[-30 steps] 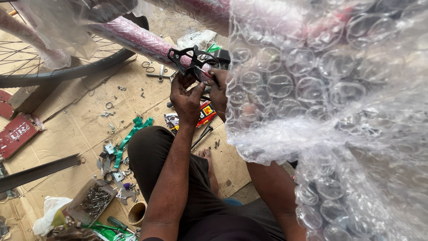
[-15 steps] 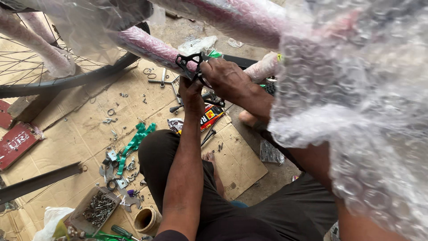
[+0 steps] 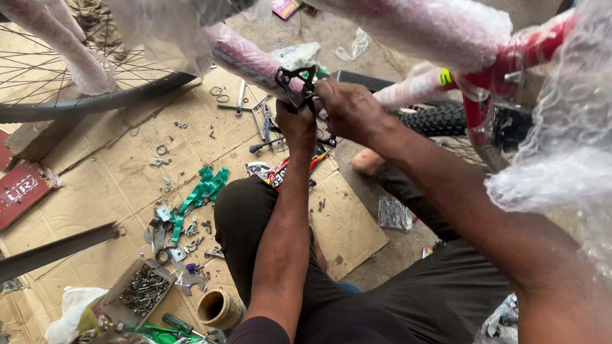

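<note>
Your left hand [image 3: 296, 124] is raised with its fingers closed around the lower part of a black metal bracket [image 3: 298, 81], an angular, open-framed piece that sits against the pink frame tube [image 3: 245, 58], which is wrapped in clear plastic film. Your right hand [image 3: 349, 108] is closed on the same bracket from the right side, fingers curled over its edge; the two hands are touching. Bubble wrap [image 3: 561, 146], translucent and dimpled, covers the frame at the right of the view. A spoked wheel [image 3: 70, 83] with a smooth black tyre lies at the upper left, and a knobbly black tyre [image 3: 440, 120] shows just beyond your right forearm. Below, flattened brown cardboard [image 3: 121, 165] covers the floor and carries scattered washers and nuts, steel spanners [image 3: 241, 102], a crumpled green plastic strip [image 3: 203, 190], and a shallow box of bolts [image 3: 141, 292]. A roll of brown tape [image 3: 218, 308] stands just beside your left knee, with a green-handled screwdriver [image 3: 182, 325] near it.
</note>
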`<state>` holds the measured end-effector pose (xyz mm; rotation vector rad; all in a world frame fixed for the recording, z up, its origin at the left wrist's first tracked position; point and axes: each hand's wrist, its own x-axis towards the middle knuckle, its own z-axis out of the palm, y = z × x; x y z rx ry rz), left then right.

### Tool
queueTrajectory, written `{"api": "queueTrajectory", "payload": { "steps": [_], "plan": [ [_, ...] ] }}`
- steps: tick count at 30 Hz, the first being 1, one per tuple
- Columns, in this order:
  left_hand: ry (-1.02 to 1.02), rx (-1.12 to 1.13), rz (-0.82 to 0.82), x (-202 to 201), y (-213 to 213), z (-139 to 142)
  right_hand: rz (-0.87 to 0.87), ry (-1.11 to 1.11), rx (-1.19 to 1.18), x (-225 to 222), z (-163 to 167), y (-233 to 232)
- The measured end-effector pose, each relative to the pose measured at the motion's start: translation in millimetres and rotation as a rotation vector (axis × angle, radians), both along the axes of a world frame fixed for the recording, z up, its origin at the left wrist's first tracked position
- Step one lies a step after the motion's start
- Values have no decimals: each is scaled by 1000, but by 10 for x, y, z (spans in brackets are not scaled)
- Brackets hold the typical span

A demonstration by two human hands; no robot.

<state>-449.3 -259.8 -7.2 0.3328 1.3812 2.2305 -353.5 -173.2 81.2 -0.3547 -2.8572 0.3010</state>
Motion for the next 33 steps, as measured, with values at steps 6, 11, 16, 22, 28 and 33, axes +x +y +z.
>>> {"api": "queueTrajectory", "payload": {
  "steps": [6,11,16,22,28,33],
  "plan": [
    [71,-69,100,22,76,11,-443,144,-495,-140,19,-102],
    [182,-323,185,35,96,58,-902,228,-845,-240,183,-256],
    [217,-328,254,80,200,60,-628,247,-654,-151,305,-263],
    [186,-327,269,107,169,84,-470,-5,-406,-22,347,-247],
    [146,-267,230,110,150,73,-390,-375,-329,-161,460,-63],
    [158,-419,273,125,142,8,-707,-61,-1369,-176,342,-130]
  ]
}}
